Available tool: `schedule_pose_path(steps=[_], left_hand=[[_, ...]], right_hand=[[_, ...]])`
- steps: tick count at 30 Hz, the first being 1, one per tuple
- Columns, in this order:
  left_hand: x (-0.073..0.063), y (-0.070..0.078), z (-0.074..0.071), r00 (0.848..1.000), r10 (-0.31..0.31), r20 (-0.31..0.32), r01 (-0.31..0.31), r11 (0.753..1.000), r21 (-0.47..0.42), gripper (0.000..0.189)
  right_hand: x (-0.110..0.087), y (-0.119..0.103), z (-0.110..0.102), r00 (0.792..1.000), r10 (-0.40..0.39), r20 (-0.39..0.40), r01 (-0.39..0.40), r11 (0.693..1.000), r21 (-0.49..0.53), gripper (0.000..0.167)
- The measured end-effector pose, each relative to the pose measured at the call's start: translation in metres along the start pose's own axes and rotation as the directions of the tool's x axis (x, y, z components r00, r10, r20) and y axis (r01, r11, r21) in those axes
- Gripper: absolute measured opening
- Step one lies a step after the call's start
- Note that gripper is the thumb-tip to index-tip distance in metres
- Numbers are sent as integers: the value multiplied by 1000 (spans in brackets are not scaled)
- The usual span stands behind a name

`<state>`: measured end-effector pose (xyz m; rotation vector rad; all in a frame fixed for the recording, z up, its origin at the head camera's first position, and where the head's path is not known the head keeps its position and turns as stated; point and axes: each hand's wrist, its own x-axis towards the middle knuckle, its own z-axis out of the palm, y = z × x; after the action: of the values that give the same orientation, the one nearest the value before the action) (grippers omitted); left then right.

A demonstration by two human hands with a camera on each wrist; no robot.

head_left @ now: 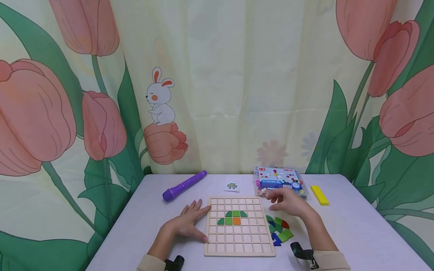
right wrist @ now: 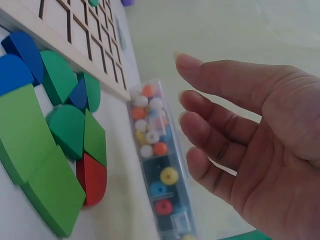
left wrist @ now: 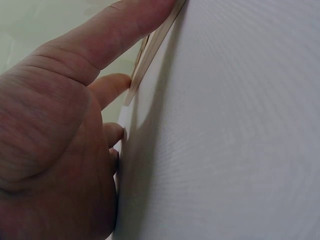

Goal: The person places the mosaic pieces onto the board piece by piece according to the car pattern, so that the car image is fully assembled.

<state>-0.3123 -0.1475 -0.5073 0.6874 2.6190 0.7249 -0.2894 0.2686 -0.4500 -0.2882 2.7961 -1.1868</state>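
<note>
A wooden grid board lies flat on the table. In its cells sit several green pieces and an orange square. My left hand rests at the board's left side, thumb and index finger touching its edge, fingers spread. My right hand hovers with loosely bent fingers and holds nothing, which the right wrist view also shows. Nearer me than that hand, by the board's right edge, lies a pile of loose pieces: light green squares, dark green rounded ones, blue ones and a red one.
Behind the board lies a small pattern card. A purple microphone-shaped stick is at the back left. At the back right are a clear box of colored beads and a yellow bar. A printed curtain hangs behind the table.
</note>
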Motion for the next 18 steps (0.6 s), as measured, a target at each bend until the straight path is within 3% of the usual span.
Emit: schedule_pose_path(steps=[10, 18], left_hand=[[0, -1, 1, 1000, 3, -1, -3, 1000, -5, 119], [0, 0, 0, 1000, 3, -4, -3, 1000, -1, 118]], right_hand=[[-6, 21, -15, 995, -17, 98, 17, 1000, -1, 32], [-10, 32, -19, 982, 21, 185, -23, 1000, 12, 28]])
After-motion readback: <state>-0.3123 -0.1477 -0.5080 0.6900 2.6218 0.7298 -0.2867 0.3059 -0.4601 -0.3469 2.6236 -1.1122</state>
